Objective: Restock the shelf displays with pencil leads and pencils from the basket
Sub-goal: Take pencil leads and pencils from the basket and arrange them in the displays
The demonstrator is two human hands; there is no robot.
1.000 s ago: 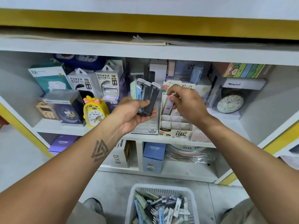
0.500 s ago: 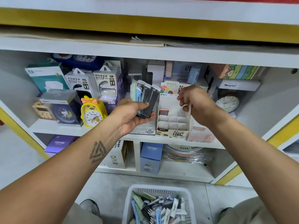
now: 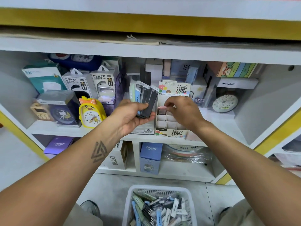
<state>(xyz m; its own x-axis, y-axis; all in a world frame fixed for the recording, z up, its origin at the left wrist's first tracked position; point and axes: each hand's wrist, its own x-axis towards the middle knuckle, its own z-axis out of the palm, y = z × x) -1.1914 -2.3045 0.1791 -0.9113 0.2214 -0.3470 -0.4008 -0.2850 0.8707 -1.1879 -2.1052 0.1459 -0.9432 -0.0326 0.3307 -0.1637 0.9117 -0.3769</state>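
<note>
Lead packs [image 3: 145, 100], a fanned handful, stand upright in the left hand [image 3: 130, 116], its grip clamped on their lower ends, in front of the shelf [image 3: 68, 129]. Risk: the fan is loose and the outer pack could slide out and fall. Just right, the right hand [image 3: 182, 110] pinches a pink case [image 3: 162, 108] over the top row of the display box [image 3: 171, 126]. Risk: a skewed entry could jam on a divider or push the light box back. More stock lies in the basket [image 3: 130, 201] below.
</note>
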